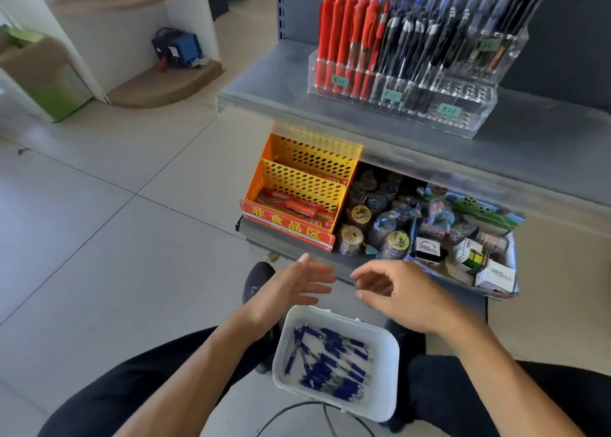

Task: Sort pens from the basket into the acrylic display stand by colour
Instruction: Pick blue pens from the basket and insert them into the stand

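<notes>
Both hands empty above the basket's far rim

The left hand (294, 288) is spread flat, the right hand (393, 291) loosely curled; a gap separates them. Blue pens (330, 360) lie in the white basket (386, 344). The acrylic stand (463, 119) sits near the shelf's (264, 86) front edge.

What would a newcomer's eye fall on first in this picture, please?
Probably the red pens packed upright at the left end of the acrylic stand on the grey shelf. Next, the white basket of blue pens on the lap, with both hands, left and right, empty above it.
</notes>
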`<state>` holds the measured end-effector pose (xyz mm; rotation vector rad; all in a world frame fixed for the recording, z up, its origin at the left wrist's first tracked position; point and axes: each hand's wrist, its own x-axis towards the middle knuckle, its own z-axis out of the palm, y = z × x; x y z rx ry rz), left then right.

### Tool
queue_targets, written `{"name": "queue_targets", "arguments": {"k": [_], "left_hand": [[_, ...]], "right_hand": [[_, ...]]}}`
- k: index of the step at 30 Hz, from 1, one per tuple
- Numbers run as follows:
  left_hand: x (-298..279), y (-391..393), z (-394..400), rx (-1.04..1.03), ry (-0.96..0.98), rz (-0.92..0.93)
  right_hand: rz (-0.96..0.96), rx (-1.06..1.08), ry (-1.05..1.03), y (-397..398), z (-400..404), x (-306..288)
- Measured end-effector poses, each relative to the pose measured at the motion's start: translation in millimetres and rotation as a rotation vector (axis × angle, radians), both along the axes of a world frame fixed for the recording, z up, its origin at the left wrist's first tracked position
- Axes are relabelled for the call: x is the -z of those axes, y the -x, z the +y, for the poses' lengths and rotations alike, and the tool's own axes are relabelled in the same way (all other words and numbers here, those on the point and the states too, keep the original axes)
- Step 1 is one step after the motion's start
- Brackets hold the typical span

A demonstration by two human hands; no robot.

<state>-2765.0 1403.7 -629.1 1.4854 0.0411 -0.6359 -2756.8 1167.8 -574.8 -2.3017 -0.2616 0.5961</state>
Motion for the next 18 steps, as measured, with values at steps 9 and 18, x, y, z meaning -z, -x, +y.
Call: {"name": "queue_targets", "arguments": {"k": [9, 18], "left_hand": [[50, 2, -21, 0.074, -0.095, 0.161], [75, 0, -21, 0.122, -0.127, 0.254]], "right_hand": [[0.157, -0.092, 0.096, 0, 6, 50], [0.283, -0.097, 0.115, 10, 0, 99]]}}
